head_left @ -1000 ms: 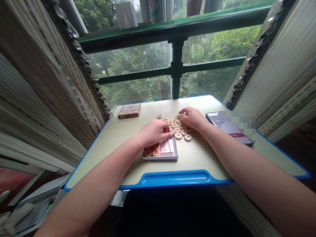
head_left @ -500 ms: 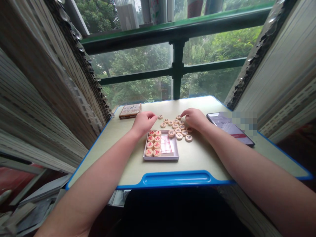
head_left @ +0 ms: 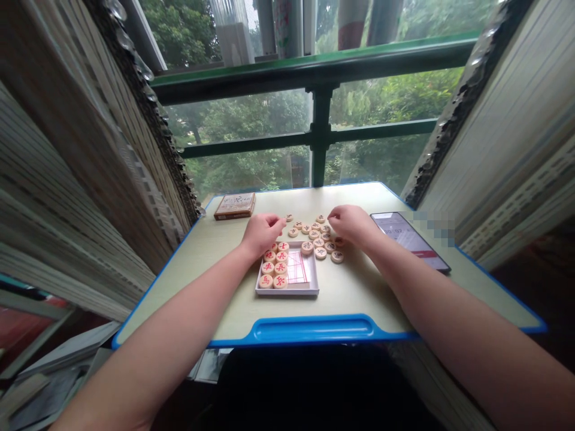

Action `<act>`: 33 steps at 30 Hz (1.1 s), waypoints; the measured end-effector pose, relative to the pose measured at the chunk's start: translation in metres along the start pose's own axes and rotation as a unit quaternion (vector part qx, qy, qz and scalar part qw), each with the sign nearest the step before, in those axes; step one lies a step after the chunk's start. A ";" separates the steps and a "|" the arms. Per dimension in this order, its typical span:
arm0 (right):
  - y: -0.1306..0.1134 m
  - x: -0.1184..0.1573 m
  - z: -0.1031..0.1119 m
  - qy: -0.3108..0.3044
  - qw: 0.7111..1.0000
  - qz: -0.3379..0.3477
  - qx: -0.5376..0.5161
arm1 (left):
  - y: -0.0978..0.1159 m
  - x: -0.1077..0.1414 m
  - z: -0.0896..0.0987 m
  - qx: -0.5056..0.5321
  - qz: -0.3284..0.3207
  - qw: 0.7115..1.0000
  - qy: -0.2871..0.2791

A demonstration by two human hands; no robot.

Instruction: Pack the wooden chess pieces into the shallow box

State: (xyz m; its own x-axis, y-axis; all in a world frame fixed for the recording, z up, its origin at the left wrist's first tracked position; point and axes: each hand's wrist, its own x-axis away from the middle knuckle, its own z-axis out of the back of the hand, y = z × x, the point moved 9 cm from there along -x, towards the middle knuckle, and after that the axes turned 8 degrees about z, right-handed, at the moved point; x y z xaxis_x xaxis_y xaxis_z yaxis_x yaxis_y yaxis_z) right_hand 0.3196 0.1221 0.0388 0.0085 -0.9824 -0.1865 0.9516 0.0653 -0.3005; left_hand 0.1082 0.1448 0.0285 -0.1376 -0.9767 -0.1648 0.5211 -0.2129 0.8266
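My left hand [head_left: 264,231] is at the far left corner of a white box tray [head_left: 287,292], thumb and fingers drawn together; anything between them is hidden. In the tray, several red-marked Chinese chess pieces [head_left: 280,269] stand in two columns. One dark-marked piece [head_left: 307,248] rests at its far right corner, beside a folded paper with red lines [head_left: 297,267]. My right hand [head_left: 353,225] has its fingers curled by the scattered dark-marked pieces [head_left: 318,243]; its fingertips hide whatever they hold. A single piece [head_left: 289,218] lies just beyond my left fingertips.
A brown lidded box [head_left: 235,205] lies at the table's far left. A phone [head_left: 411,242] lies to the right of my right hand. The pale table [head_left: 220,311] has a blue edge with a trough [head_left: 313,328] in front. Curtains hang on both sides, and a green-framed window stands behind.
The view has shifted slightly. My left hand has come a little nearer the tray, over its far left pieces. My right fingertips have drawn slightly away from the far piece.
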 end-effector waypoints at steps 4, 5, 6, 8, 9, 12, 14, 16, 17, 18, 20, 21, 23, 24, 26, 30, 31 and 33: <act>-0.004 0.005 0.005 -0.020 1.000 -0.004 0.006 | -0.008 -0.001 -0.003 0.130 0.043 0.991 -0.006; -0.006 0.006 0.008 -0.017 1.000 -0.001 0.010 | -0.009 -0.002 -0.003 0.155 0.050 0.987 -0.001; -0.008 0.007 0.010 -0.016 1.000 0.006 0.014 | -0.010 -0.002 -0.004 0.177 0.058 0.982 0.001; -0.014 0.009 0.011 -0.027 0.999 0.026 0.021 | -0.014 -0.003 -0.007 0.216 0.080 0.973 -0.010; -0.017 0.010 0.010 -0.042 0.998 0.038 0.023 | -0.015 -0.004 -0.010 0.226 0.089 0.970 -0.027; -0.024 0.015 0.003 -0.106 0.992 0.062 0.028 | -0.013 -0.003 -0.022 0.220 0.091 0.967 -0.093; -0.025 0.018 0.000 -0.138 0.987 0.068 0.040 | -0.011 -0.001 -0.027 0.207 0.092 0.965 -0.128; -0.027 0.020 -0.001 -0.151 0.984 0.086 0.048 | -0.010 0.001 -0.031 0.201 0.099 0.962 -0.154; -0.028 0.022 -0.001 -0.157 0.981 0.102 0.044 | -0.010 0.002 -0.032 0.197 0.103 0.961 -0.165; -0.030 0.023 -0.001 -0.165 0.978 0.119 0.034 | -0.010 0.003 -0.033 0.195 0.108 0.959 -0.174; -0.033 0.026 -0.003 -0.186 0.972 0.146 0.012 | -0.012 0.002 -0.034 0.192 0.118 0.956 -0.188; -0.033 0.027 -0.003 -0.195 0.969 0.151 0.006 | -0.013 0.001 -0.034 0.190 0.125 0.954 -0.193; -0.030 0.028 -0.004 -0.205 0.967 0.149 0.008 | -0.017 -0.003 -0.035 0.182 0.135 0.953 -0.201; -0.029 0.028 -0.003 -0.206 0.968 0.145 0.013 | -0.018 -0.005 -0.035 0.175 0.139 0.953 -0.205; -0.028 0.028 -0.003 -0.206 0.968 0.140 0.022 | -0.020 -0.008 -0.036 0.163 0.148 0.952 -0.212; -0.029 0.029 -0.004 -0.204 0.969 0.131 0.039 | -0.022 -0.011 -0.038 0.170 0.160 0.947 -0.220; -0.029 0.030 -0.004 -0.203 0.970 0.130 0.042 | -0.021 -0.011 -0.038 0.172 0.155 0.947 -0.223; -0.031 0.032 -0.004 -0.201 0.970 0.129 0.050 | -0.019 -0.010 -0.038 0.177 0.142 0.946 -0.233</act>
State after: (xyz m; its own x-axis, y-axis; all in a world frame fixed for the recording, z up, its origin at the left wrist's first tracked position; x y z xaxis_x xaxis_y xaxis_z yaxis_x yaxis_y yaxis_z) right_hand 0.2891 0.0895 0.0386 0.3505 -0.9256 0.1431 0.9267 0.3206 -0.1960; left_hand 0.1313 0.1573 -0.0057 -0.4337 -0.8572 0.2776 0.2903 0.1588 0.9437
